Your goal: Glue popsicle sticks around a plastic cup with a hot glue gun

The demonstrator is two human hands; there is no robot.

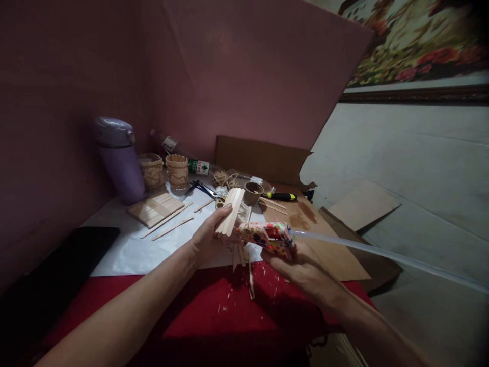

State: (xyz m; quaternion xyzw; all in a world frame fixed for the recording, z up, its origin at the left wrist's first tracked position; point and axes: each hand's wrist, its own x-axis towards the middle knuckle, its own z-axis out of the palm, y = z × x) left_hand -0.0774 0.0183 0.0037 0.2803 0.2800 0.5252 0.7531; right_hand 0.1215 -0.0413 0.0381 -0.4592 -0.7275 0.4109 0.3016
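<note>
My left hand (209,233) is closed around a bundle of pale wooden craft sticks (231,211) set side by side, held tilted above the table. In my right hand (300,264) is a hot glue gun (265,235) with a floral pattern, gripped by its handle. Its nozzle points left and lies close to the lower end of the sticks; whether they touch I cannot tell. A long clear glue stick (355,244) runs out of the back of the gun toward the right. Behind the sticks stands a small brown cup (253,192).
On the left are a purple bottle (121,165), two carved-looking cups (177,171) and a raft of craft sticks (156,208). Scissors (204,189), a clear plastic bottle (198,166) and a black-yellow cutter (280,196) lie behind. Cardboard (324,239) covers the right; wood scraps litter the red cloth (214,300).
</note>
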